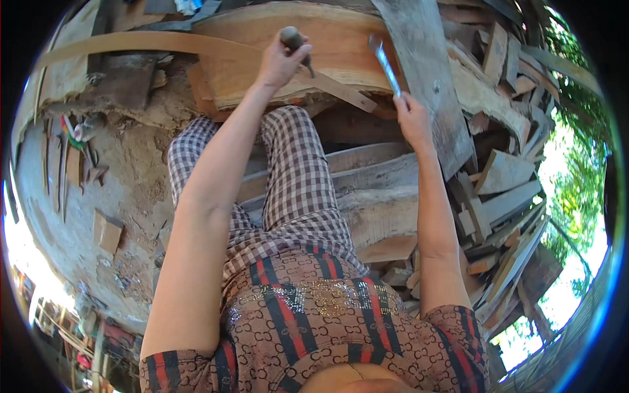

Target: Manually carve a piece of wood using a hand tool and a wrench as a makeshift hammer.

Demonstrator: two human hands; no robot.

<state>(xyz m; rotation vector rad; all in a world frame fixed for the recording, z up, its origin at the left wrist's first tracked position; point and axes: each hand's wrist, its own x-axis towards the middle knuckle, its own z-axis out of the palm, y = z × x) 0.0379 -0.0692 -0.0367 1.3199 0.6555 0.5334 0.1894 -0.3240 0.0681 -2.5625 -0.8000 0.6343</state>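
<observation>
My left hand (278, 65) is closed around the handle of a chisel-like tool (292, 39), its thin dark shaft pointing down at a long wooden strip (337, 90). Whether the tip touches the strip I cannot tell. Small dark marks show near the strip's right end. In my right hand (414, 121) is a shiny metal wrench (386, 64), gripped by its lower end with its head pointing away from me. Beneath the strip lies a broad reddish-brown plank (252, 25) in front of my knees.
A grey weathered board (426, 72) runs along the plank's right side. Offcuts (504, 173) are heaped at the right. Thick timbers (380, 203) lie beside my legs. On the dirty floor (141, 216) at left are a small wood block (107, 232) and several thin sticks and tools (73, 147).
</observation>
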